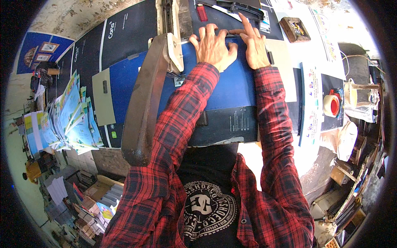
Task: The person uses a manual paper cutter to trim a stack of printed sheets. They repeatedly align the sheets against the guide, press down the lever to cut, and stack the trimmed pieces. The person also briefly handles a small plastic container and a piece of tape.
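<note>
A smooth blue sheet lies on the dark-covered worktable in front of me. My left hand rests on its far part with the fingers spread and the fingertips bent down. Just right of it, my right hand reaches over the sheet's far right corner, index finger stretched forward and thumb pointing left. Neither hand shows anything held. Left of my left hand stands a cream metal device with a long brown lever, which slants toward me past my left forearm. What lies under my fingertips is partly hidden.
A fanned pile of printed sheets stands at the left. Farther off are a red piece, a black tool and a small box. Printed strips and a tape roll lie to the right.
</note>
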A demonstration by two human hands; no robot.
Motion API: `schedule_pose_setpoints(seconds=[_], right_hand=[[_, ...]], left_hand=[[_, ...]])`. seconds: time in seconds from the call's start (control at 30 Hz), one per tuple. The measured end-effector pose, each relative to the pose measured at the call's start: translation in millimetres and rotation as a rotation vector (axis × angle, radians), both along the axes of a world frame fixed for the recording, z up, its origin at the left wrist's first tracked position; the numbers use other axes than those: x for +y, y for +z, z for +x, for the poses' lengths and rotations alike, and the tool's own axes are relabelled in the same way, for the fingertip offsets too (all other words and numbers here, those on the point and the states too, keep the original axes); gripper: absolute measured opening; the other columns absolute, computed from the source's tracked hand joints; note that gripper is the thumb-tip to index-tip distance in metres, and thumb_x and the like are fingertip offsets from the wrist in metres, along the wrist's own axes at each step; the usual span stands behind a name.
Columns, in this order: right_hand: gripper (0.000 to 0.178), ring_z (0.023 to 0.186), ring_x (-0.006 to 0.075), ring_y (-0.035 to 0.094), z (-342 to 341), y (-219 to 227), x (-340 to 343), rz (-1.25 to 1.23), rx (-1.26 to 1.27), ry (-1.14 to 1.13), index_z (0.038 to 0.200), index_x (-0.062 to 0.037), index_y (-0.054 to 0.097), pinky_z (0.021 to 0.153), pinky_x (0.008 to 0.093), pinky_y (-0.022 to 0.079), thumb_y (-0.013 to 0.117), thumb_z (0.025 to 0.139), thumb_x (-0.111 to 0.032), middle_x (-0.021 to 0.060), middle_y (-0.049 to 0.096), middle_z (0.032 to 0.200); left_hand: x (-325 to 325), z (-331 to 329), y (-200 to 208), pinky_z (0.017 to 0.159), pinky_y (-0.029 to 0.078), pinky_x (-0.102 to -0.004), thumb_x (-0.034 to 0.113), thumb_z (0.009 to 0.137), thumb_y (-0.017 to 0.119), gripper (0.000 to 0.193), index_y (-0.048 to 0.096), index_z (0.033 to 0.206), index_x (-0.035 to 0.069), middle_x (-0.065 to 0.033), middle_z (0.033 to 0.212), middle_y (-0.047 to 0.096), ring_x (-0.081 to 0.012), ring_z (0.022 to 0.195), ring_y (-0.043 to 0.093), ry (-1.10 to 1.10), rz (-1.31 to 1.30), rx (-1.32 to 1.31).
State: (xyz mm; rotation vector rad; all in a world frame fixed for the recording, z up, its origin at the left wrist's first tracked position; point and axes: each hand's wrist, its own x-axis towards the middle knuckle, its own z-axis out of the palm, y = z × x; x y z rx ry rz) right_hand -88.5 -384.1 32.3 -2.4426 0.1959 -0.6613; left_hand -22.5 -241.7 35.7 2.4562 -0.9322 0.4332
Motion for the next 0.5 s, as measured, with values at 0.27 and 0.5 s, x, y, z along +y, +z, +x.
schedule_pose_setpoints(seconds=[0.27, 0.5], right_hand=[[0.063, 0.114, 0.0245, 0.053, -1.1, 6.7, 2.2, 0.045, 0.051, 0.004, 0.156, -0.0149, 0.028, 0.096, 0.0429, 0.03, 0.037, 0.094, -0.028, 0.0011, 0.07, 0.12], [0.064, 0.113, 0.0251, 0.054, -0.8, 3.2, 0.3, 0.055, 0.041, 0.001, 0.156, -0.015, 0.027, 0.095, 0.0425, 0.03, 0.037, 0.094, -0.029, 0.001, 0.07, 0.12]], left_hand=[[0.7, 3.2, 1.6, 0.098, 0.032, -0.0499, 0.031, 0.08, 0.06, 0.046, 0.064, 0.122, 0.011, -0.0072, 0.124, 0.056, -0.0263, 0.119, 0.048, -0.158, -0.097, -0.077], [0.2, 3.5, -3.6, 0.101, 0.032, -0.0509, 0.023, 0.085, 0.056, 0.052, 0.052, 0.135, 0.009, -0.0111, 0.112, 0.066, -0.0253, 0.111, 0.059, -0.223, -0.15, 0.051]])
